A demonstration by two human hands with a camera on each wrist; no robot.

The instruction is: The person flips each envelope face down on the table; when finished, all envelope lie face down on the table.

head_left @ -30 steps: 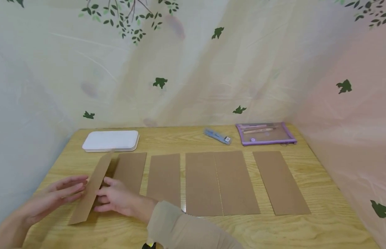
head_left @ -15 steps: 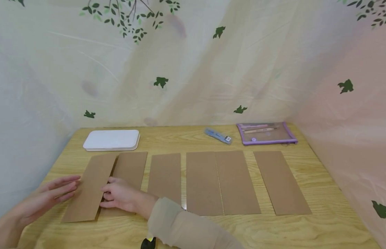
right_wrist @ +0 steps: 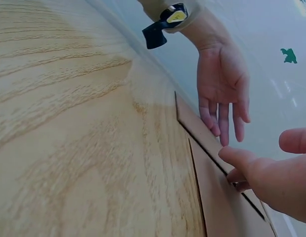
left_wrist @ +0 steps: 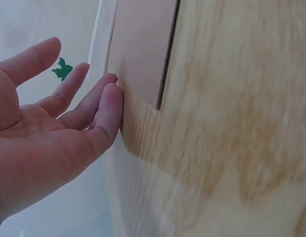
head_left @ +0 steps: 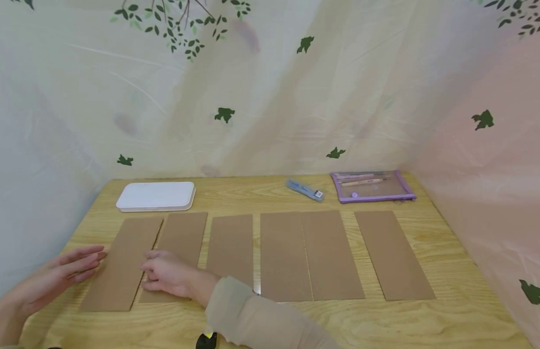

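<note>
A brown cardboard panel (head_left: 121,261) lies flat on the wooden table at the far left. My left hand (head_left: 62,271) is at its left edge, fingers extended; in the left wrist view the left hand (left_wrist: 59,118) has slightly bent fingers beside the cardboard (left_wrist: 143,44). At the panel's right edge, the bent fingers of my right hand (head_left: 171,274) touch the cardboard. The right wrist view shows the thumb of the right hand (right_wrist: 271,173) held apart from the fingers. Partly under my right hand is a second cardboard panel (head_left: 187,237).
More cardboard panels (head_left: 230,252) lie in a row to the right, two edge to edge, one at the far right (head_left: 393,257). Behind them are a white flat case (head_left: 156,196), a small blue pack (head_left: 304,190) and a purple-trimmed clear pouch (head_left: 374,198) holding pens.
The leftmost panel was tilted up between both hands and has come down flat on the table. My left hand has moved slightly left; the right has stayed at the panel's right edge.
</note>
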